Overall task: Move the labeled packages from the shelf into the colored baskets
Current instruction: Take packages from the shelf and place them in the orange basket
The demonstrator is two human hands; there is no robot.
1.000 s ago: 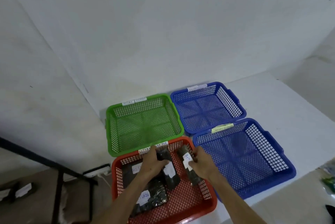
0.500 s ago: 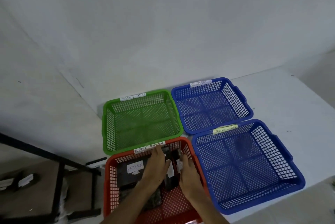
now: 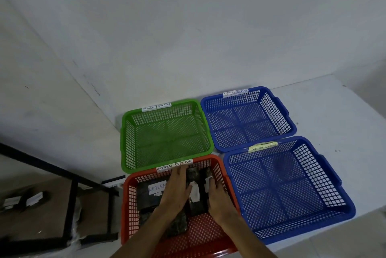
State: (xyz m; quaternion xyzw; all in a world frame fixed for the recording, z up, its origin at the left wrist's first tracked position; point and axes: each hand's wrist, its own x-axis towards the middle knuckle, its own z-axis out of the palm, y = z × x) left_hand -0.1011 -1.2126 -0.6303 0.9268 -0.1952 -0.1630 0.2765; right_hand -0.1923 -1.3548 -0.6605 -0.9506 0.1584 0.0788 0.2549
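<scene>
The red basket [image 3: 130,205], tagged "RETURN OVERDUE", sits at the near left of the table and holds several dark packages with white labels. A package marked "RETURN" [image 3: 153,191] lies at its left. My left hand [image 3: 176,191] rests flat on the packages, its fingers reaching the far rim. My right hand [image 3: 218,197] presses on a dark package [image 3: 207,174] by the basket's right wall. Between the hands lies another labeled package [image 3: 195,197]. A further package [image 3: 177,226] shows under my left forearm.
A green basket [image 3: 125,132] and two blue baskets [image 3: 292,130] [image 3: 346,211] stand empty on the white table. At left a black-framed shelf [image 3: 73,195] carries more labeled packages [image 3: 25,201]. A power strip [image 3: 112,181] lies beside the red basket.
Both hands went down into the red basket with the two packages they held, which now lie on its floor. The hands have flattened onto them. The view has tilted.
</scene>
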